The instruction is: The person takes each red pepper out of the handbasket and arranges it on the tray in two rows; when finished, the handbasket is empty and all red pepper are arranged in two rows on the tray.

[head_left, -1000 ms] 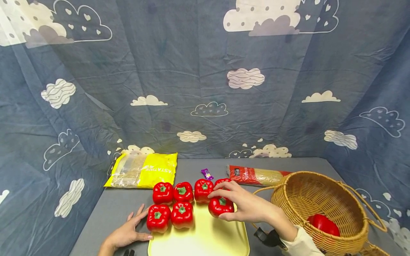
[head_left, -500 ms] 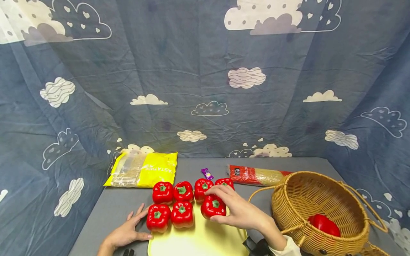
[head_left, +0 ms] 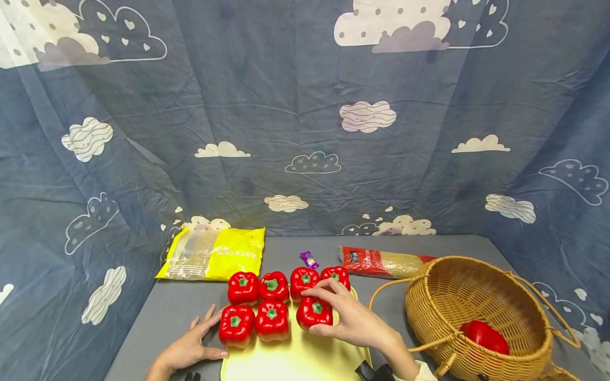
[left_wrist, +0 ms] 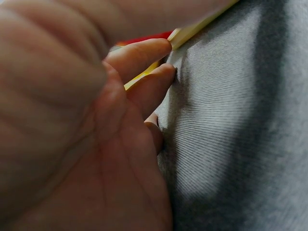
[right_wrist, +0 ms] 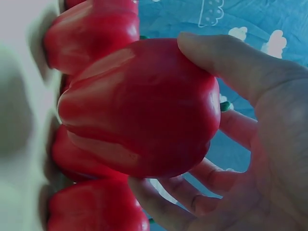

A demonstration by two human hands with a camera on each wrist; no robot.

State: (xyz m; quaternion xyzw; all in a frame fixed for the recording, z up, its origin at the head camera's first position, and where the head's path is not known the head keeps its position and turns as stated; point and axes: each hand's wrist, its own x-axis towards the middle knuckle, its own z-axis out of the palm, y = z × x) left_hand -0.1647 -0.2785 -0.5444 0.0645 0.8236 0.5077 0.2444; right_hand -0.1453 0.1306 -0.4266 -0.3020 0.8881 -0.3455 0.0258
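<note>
My right hand (head_left: 350,317) grips a red bell pepper (head_left: 314,313) between thumb and fingers, over the right half of a pale yellow tray (head_left: 295,362). In the right wrist view this bell pepper (right_wrist: 144,106) fills the middle, its green stem towards the palm. Two peppers stand just behind it, one of them a red bell pepper (head_left: 304,282) partly beside my fingertips. Several more, such as the front left bell pepper (head_left: 235,324), stand in two rows on the tray's left. My left hand (head_left: 190,341) lies with fingers spread at the tray's left edge, holding nothing.
At the right stands a wicker basket (head_left: 429,317) with a red pepper (head_left: 485,337) inside. A yellow pasta bag (head_left: 235,254), a small purple candy (head_left: 309,260) and a red noodle packet (head_left: 381,262) lie behind the tray. A cloud-patterned curtain (head_left: 295,121) closes the back.
My right hand has carried the bell pepper leftwards over the tray, clear of its earlier place nearer the right edge. The left hand has stayed put.
</note>
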